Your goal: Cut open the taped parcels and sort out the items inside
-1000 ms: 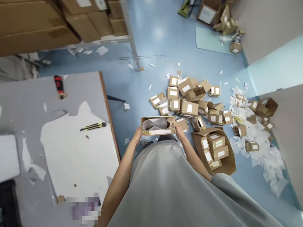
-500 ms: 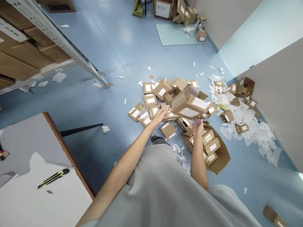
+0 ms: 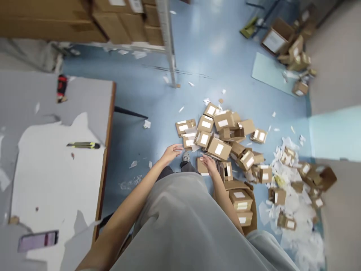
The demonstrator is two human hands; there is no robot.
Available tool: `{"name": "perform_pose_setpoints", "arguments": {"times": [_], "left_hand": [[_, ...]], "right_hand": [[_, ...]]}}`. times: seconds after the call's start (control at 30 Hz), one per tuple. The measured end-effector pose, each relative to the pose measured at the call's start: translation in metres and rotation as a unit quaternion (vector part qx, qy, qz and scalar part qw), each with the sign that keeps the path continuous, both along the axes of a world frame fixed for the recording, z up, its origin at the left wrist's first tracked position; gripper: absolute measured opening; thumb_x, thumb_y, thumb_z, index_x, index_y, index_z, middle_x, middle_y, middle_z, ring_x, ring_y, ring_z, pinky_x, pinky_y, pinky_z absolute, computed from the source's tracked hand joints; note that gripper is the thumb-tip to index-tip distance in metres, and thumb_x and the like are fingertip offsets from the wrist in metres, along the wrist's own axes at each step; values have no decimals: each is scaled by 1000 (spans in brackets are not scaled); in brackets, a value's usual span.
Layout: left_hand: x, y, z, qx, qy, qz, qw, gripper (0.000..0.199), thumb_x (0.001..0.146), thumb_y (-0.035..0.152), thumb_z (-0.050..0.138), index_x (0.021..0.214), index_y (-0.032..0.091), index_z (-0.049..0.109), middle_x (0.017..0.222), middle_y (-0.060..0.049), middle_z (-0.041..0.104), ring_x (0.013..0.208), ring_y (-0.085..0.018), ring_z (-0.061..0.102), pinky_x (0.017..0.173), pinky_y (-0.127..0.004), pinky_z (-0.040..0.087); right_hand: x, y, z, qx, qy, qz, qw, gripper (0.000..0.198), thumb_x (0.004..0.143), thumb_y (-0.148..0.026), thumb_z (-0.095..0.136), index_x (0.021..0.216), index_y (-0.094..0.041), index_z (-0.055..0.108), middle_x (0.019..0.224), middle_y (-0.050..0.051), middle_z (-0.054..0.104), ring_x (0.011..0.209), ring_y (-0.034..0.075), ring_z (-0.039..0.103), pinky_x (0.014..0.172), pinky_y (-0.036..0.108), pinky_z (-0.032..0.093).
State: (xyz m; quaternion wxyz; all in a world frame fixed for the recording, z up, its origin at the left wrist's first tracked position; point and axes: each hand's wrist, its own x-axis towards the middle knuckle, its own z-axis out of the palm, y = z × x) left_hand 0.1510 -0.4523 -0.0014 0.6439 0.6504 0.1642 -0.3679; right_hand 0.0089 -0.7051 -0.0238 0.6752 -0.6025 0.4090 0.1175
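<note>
My left hand [image 3: 172, 153] hangs above the blue floor with its fingers spread and nothing in them. Nearest to it is a flat labelled carton [image 3: 189, 140] at the near left of the pile. To the right, my right hand [image 3: 208, 165] is also free, its fingers stretched out over a small flat box [image 3: 202, 166] on the floor. Several brown cardboard boxes with white labels lie heaped beyond both hands, among them a larger carton [image 3: 219, 148]. By my right forearm stands a big open carton [image 3: 253, 210] with taped boxes [image 3: 240, 199] inside.
At left is a table [image 3: 108, 113] bearing a utility knife [image 3: 83, 145], a phone [image 3: 38, 241] and a red-black object [image 3: 61, 88]. Boxes fill a shelf [image 3: 166, 22] at the back. Crumpled white paper [image 3: 301, 226] and loose boxes spread along the right wall.
The box between my hands has left them, and both hands are now free and lower. My view has turned left, bringing more of the table into sight.
</note>
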Motion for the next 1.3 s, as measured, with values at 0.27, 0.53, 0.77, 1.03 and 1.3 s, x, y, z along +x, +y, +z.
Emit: {"name": "perform_pose_setpoints", "arguments": {"times": [0.27,0.53,0.77,1.03,1.3], "left_hand": [[-86,191,18,40,1,420,907,51,75,13,86,126,16,82,113,-10,86,72,-14,63,67,-29,46],[-217,250,18,-58,-17,696,716,47,71,14,89,117,18,84,119,-13,86,82,-16,70,80,-31,61],[-287,292,26,-53,-69,795,600,53,70,15,88,124,17,86,127,-15,85,89,-19,71,88,-35,62],[-373,271,47,-13,-103,915,390,61,69,21,94,129,18,86,131,-16,84,97,-22,75,91,-36,61],[-399,163,32,-27,-35,993,110,57,63,19,97,119,19,86,125,-15,85,114,-28,75,104,-41,60]], "right_hand": [[155,106,5,27,10,298,954,41,78,-58,88,101,-26,79,103,9,89,99,26,82,103,43,63],[185,265,33,2,-17,503,864,45,81,-60,87,107,-24,81,115,12,90,103,26,83,108,44,62],[137,436,51,32,-28,712,701,48,89,-64,87,117,-25,84,128,13,89,116,29,84,113,44,63],[71,574,60,56,-30,892,448,61,86,-72,89,125,-25,85,126,11,89,114,29,83,106,42,63],[-3,649,51,55,10,963,264,60,83,-69,92,121,-23,86,121,11,90,107,26,82,103,41,63]]}}
